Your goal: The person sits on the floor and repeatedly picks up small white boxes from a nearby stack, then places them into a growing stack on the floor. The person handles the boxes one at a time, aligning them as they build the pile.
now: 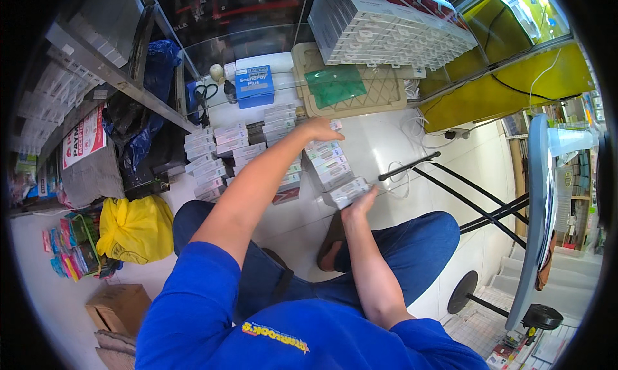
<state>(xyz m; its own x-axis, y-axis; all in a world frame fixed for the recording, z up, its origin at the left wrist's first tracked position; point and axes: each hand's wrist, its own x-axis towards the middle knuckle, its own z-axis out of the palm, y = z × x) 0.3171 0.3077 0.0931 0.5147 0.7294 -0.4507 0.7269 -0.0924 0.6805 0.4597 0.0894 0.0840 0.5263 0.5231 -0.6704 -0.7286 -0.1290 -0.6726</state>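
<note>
Between my hands runs a row of small white boxes [329,166], standing close together on the floor. At its far end is my left hand [324,130], its fingers curled over the end boxes and its thumb pointing right. My right hand [360,204] holds the nearest box [349,191] from the right and near side; this box sits slightly askew to the row. To the left, more rows of similar white boxes [205,164] stand side by side, partly hidden under my left forearm. A box with a red side [287,194] shows at the near end of one row.
A tall stack of white boxes [393,35] rises at the back beside a beige plastic lid [386,98]. A blue box [254,86] and scissors [205,94] lie behind the rows. Black folding legs [476,189] stand at right; a yellow bag [135,228] lies left. White cables [412,128] trail nearby.
</note>
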